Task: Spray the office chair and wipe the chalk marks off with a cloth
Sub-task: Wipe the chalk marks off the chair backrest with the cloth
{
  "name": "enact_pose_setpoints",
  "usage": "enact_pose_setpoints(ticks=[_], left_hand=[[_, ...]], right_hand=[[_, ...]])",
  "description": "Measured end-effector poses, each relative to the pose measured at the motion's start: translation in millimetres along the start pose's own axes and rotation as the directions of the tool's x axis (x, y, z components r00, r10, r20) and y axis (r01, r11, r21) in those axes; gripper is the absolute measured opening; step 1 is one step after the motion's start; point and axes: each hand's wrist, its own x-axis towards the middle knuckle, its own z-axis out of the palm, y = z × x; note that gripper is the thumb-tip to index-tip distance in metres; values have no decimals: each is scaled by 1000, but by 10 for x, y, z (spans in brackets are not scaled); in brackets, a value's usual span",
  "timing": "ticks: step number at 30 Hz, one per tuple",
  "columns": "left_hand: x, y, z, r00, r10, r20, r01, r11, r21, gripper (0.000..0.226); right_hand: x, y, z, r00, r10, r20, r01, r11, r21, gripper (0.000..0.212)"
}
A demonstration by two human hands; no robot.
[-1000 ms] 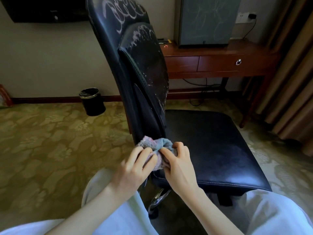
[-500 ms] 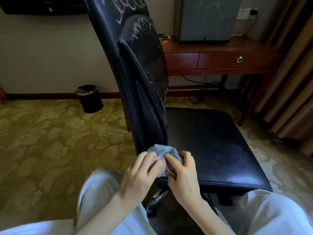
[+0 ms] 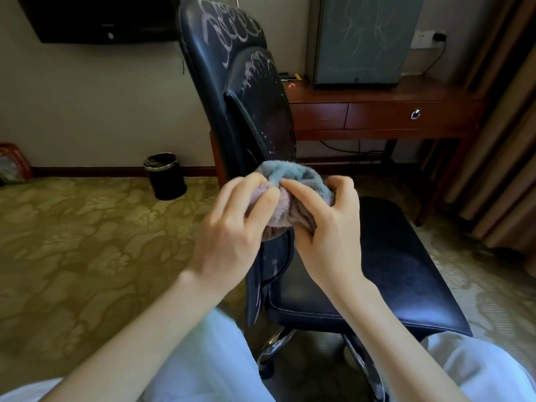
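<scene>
Gripping bunched cloth in left hand and right hand, fingers curled round it, just before chair back. Soft, light, floppy: probably best wadded into firm pad, gripped from behind. Chalk marks up top, yet to wipe.
</scene>
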Motion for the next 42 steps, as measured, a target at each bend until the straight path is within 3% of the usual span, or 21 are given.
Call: enact_pose_setpoints(ticks=[6, 14, 22, 28, 34, 38, 42], left_hand=[[-750, 22, 472, 989, 73, 127, -70, 997, -25, 22], [-1675, 193, 1071, 948, 77, 308, -77, 997, -12, 25], [-1490, 221, 976, 955, 6, 296, 31, 992, -119, 17], [-728, 204, 506, 989, -69, 129, 92, 979, -184, 49], [243, 53, 1, 993, -23, -113, 17, 999, -52, 40], [456, -22, -151, 994, 3, -112, 0, 1000, 24, 44], [138, 17, 20, 997, 80, 21, -80, 997, 17, 41]], right_hand=[[-606, 306, 224, 986, 16, 168, 6, 991, -135, 53], [-1434, 755, 716, 869, 251, 427, -140, 952, -274, 60], [-1429, 732, 690, 912, 239, 332, -203, 969, -139, 57], [-840, 377, 332, 983, 138, 118, -144, 988, 47, 61], [100, 2, -24, 997, 25, -79, -11, 983, 182, 53], [382, -52, -77, 996, -37, -75, 47, 990, 132, 52], [55, 146, 64, 998, -10, 68, 7, 999, 47, 49]])
